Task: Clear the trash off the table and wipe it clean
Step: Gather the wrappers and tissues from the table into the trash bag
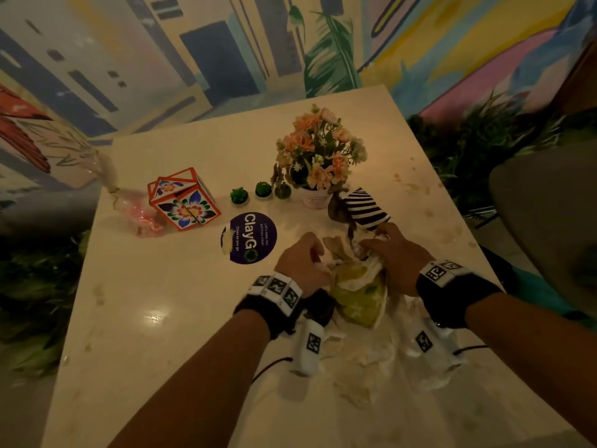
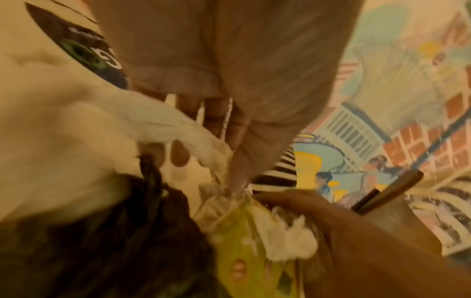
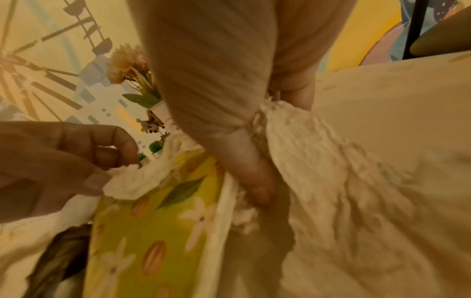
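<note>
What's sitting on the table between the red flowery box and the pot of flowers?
Three small green cactus plants stand in a row between the box and the flower pot, clearest in the head view.

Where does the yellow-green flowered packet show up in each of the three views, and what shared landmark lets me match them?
Head: the yellow-green flowered packet lies low and right of centre, between the left hand and right hand.
Left wrist: bottom centre.
Right wrist: lower left of centre.
Shared landmark: the white tissue crumpled against the packet's top edge.
</note>
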Motion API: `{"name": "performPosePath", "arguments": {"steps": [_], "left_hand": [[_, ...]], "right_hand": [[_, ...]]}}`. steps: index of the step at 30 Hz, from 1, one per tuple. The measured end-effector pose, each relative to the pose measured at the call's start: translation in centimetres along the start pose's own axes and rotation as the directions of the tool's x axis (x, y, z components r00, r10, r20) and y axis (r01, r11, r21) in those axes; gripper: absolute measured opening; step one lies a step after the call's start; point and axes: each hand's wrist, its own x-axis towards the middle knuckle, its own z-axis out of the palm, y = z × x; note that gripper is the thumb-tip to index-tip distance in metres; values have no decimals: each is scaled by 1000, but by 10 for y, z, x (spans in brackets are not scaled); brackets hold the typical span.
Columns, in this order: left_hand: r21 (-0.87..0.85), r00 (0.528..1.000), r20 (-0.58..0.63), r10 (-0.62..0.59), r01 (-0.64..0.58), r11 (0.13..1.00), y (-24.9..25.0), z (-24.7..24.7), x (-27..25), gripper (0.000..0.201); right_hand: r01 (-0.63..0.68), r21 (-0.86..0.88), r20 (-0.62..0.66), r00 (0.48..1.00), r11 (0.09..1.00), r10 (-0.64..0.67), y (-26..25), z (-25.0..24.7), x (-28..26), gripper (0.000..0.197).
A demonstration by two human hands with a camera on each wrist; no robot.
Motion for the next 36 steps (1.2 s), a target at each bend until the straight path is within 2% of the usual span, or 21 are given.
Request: {"name": "performPosePath", "arguments": {"steps": [2,4,7,9,10,12,14,15,18,22,25,26,28,31,33,36], "left_hand": [[64,991,116,-59,52,997,10,12,-3,83],[259,984,167,-67,22,966,22,28,-4,109],[515,980,185,-68,-37,856,34,51,-10,114],[556,984,176,-43,-63,829,32,60,-13,104],[535,984,173,-34,-65,843,31,61,-13,98],[427,986,166,-28,-47,903,29,59,-9,80],[370,985,169,-14,-50,928,29,52,-4,61],[372,983,180,-18,-51,927,29,48,-2,59],[325,976,215,-28,-44,945,27,36,-1,74],[156,995,95,24,-38,987,33,12,-11,66],[-77,998,-12,55,-56,995,42,-15,-21,36],[-197,998,-44,51,-59,979,43,-25,-25,30],[-446,996,-88,14,-52,894,47,-40,-33,33],[-734,984,-177,-29,-112,669,52,-54,-40,32],[-819,975,-213,-68,-140,557,56,-59,-44,30],[-869,966,-243,-89,-176,463,53,-69,-50,31]], "right_hand": [[1,27,-36,999,1000,0,-3,-4,1,61],[-9,17,-57,998,1000,10,-3,-4,3,49],[0,22,-104,995,1000,2,-5,-1,5,34],[23,89,-114,993,996,-13,-4,0,6,32],[32,127,-114,993,991,-17,-2,0,6,36],[43,201,-134,991,979,-16,0,-2,4,42],[64,267,-179,984,962,-15,2,-6,-1,39],[81,290,-199,980,954,-23,3,-8,-5,37],[125,343,-227,973,931,-47,5,-20,-18,37],[155,499,-244,969,853,-34,12,-40,-33,38],[169,608,-275,961,776,5,10,-56,-42,36],[165,654,-283,958,738,36,8,-61,-45,35],[166,725,-308,946,669,99,3,-71,-47,33],[218,764,-394,903,607,172,-10,-86,-45,31],[248,806,-408,891,538,199,-21,-92,-43,34],[276,828,-402,899,488,173,-38,-98,-43,39]]}}
